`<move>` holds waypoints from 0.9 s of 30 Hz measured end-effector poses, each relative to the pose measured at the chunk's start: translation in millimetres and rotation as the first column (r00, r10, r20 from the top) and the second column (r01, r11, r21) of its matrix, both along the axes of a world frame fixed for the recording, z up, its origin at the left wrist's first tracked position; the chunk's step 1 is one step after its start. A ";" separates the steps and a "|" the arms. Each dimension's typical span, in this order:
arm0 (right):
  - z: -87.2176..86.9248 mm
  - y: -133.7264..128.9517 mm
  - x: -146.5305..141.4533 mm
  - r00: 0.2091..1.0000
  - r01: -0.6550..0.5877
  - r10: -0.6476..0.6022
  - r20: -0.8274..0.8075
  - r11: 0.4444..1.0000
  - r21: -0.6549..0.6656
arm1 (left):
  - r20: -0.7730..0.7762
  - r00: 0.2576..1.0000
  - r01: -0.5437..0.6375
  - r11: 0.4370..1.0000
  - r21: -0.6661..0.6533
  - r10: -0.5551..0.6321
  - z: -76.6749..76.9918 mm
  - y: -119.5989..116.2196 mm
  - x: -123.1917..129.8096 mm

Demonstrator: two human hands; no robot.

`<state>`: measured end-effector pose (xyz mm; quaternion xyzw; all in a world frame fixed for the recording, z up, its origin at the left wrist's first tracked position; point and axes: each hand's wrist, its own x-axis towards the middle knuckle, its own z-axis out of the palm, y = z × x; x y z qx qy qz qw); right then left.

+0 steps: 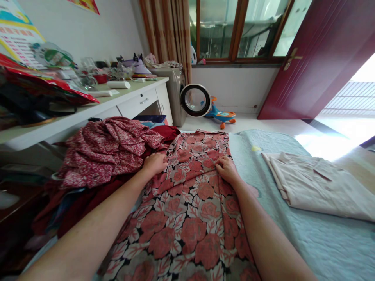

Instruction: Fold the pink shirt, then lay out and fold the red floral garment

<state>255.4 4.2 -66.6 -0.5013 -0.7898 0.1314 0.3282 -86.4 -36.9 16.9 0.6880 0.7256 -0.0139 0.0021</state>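
Observation:
A long floral garment (193,195) in rust red, grey and black lies spread lengthwise in front of me on the bed. At its left edge, my left hand (156,164) is closed on the cloth with its fingers bent. My right hand (227,169) grips the fabric near the right edge, fingers curled on it. Light creases run across the garment between my hands. Close beside my left hand is a heaped red-and-white patterned cloth (108,152), resting on dark red clothes (96,199).
A folded beige shirt (319,183) lies on the pale blue bed cover (331,242) at right. The cluttered desk (137,93) stands along the left. Beyond are a washing machine with its round door (195,100) open, a blue-and-orange ride-on toy (221,114) and a red door (310,58).

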 end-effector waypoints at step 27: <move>13.9 -4.7 -2.0 0.998 -0.010 0.008 -0.066 1.000 -0.025 | 0.114 0.920 0.361 0.924 0.127 -0.375 -50.5 2.6 123.8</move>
